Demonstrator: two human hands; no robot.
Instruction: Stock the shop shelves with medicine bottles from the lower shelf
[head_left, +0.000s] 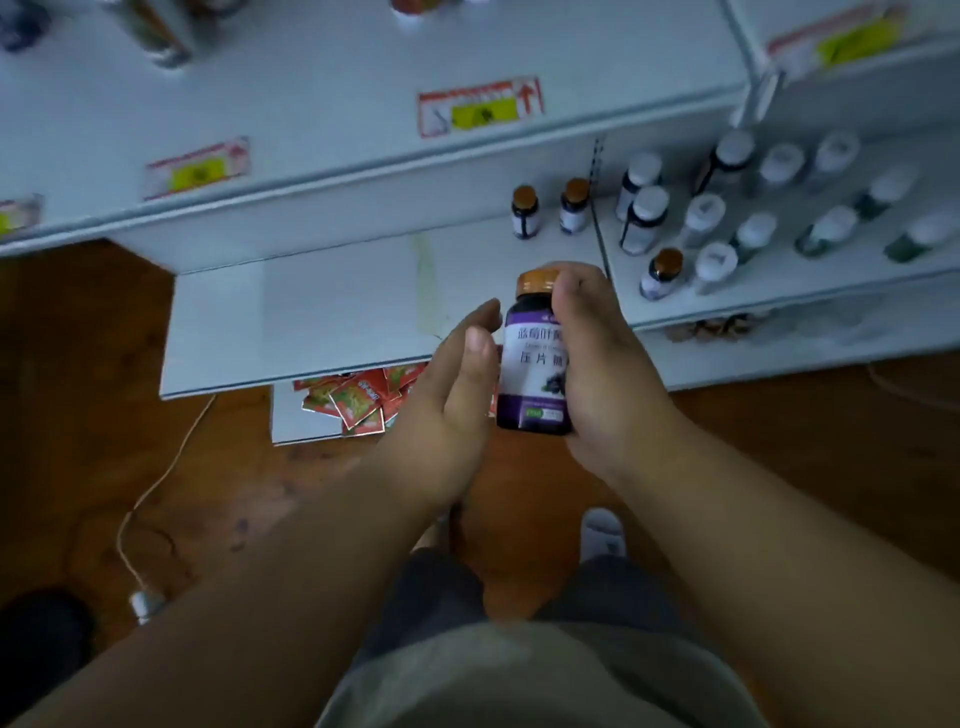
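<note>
**Bottle held upright in front of the lower shelf**

Right hand (597, 358) grips a dark bottle (535, 364) with a purple-and-white label and an orange cap. Thumb lies along the upper front, just under the cap; the other fingers wrap round the far side and are mostly hidden. Bottle stands upright, in the air, above the front edge of the lower shelf (311, 322).

Left hand (457, 384) sits just beside the bottle on its left. Fingers straight and pressed together, palm turned toward the label. Cannot tell whether the fingertips touch the bottle or stop just short.

On the lower shelf, behind the hands: two small bottles with orange caps (550, 210) standing side by side near the back wall. Right of the shelf divider, a cluster of white-capped bottles (737, 208) in loose rows, with one more orange-capped bottle (661, 273) near the front edge.

Upper shelf (337, 104) carries red-and-yellow price tags (480, 106) on its surface; print too blurred to read.

Below the lower shelf, a heap of red sachets (358, 397) lies on a white board. A thin white cord (156, 483) runs across the brown floor (78, 415) at left. One white shoe (601, 532) shows between the forearms.
</note>
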